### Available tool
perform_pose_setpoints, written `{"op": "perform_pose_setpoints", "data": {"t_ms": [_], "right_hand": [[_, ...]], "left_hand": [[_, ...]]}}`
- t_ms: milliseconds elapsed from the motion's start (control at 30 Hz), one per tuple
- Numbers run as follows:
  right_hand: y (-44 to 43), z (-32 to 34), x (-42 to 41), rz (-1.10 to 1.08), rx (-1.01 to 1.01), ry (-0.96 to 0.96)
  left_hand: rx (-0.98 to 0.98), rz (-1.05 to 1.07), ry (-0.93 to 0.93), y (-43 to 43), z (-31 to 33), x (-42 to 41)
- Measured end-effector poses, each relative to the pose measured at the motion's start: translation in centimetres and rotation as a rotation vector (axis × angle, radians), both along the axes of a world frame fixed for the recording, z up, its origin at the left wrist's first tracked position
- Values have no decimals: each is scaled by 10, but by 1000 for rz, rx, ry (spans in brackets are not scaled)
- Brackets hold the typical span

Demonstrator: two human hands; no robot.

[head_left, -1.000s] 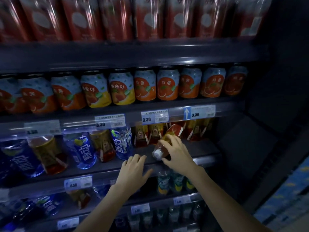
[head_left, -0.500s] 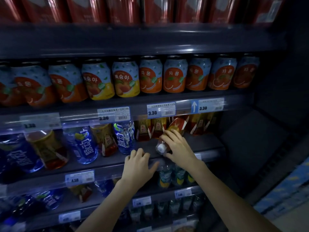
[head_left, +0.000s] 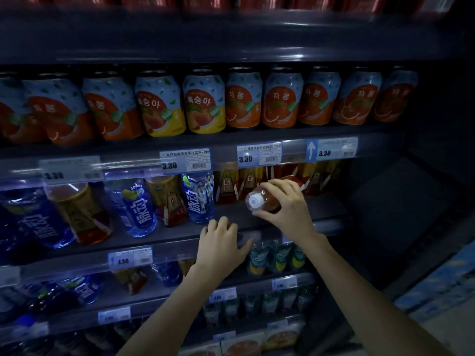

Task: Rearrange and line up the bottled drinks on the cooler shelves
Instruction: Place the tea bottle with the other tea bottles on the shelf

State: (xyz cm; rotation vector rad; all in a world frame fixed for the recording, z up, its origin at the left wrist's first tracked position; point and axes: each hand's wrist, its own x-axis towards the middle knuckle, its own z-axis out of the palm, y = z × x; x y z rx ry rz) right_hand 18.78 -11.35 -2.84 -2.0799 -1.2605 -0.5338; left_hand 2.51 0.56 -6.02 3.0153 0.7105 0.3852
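Note:
My right hand (head_left: 288, 206) grips a tea bottle (head_left: 262, 201) with reddish-brown liquid and a white cap, tilted so the cap points toward me, just above the middle shelf (head_left: 321, 209). My left hand (head_left: 221, 245) rests flat on that shelf's front edge, fingers slightly spread and holding nothing. Behind the held bottle stand more tea bottles (head_left: 231, 186) with red and yellow labels. To the left, blue drink bottles (head_left: 199, 196) alternate with tea bottles (head_left: 169, 199).
A row of orange and yellow fruit cans (head_left: 244, 101) fills the shelf above, with price tags (head_left: 259, 155) on its rail. Lower shelves hold small green-labelled bottles (head_left: 277, 255) and more blue bottles (head_left: 84, 289). The cooler's dark side wall (head_left: 411, 201) stands at the right.
My right hand has kept hold of the tilted tea bottle and shifted it slightly back toward the shelf. My left hand stays on the shelf edge. The view has tilted downward.

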Motion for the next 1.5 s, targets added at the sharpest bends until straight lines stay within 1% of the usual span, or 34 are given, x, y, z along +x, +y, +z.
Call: {"op": "perform_pose_setpoints", "data": {"t_ms": [133, 233, 533, 633, 733, 833, 1100, 1200, 1500], "right_hand": [[-3, 7, 2, -43, 144, 128], [-6, 10, 3, -61, 199, 210], [-15, 17, 7, -96, 380, 347], [-19, 19, 8, -82, 486, 462], [-20, 21, 6, -39, 543, 510], [-16, 20, 2, -35, 564, 532], [-2, 17, 11, -132, 664, 644], [3, 13, 18, -153, 698, 658], [8, -18, 30, -204, 614, 668]], "left_hand": [[-3, 2, -5, 0, 0, 1], [-5, 5, -13, 0, -1, 1], [-21, 5, -35, -2, -3, 0], [-20, 2, -38, -2, -3, -1], [-14, 1, -38, -4, -4, -3], [-17, 1, -49, -6, -4, -5], [-52, -2, -52, -8, -3, -6], [-48, -2, -42, -8, -3, -7], [-57, 6, -35, -9, -2, -6]]}}
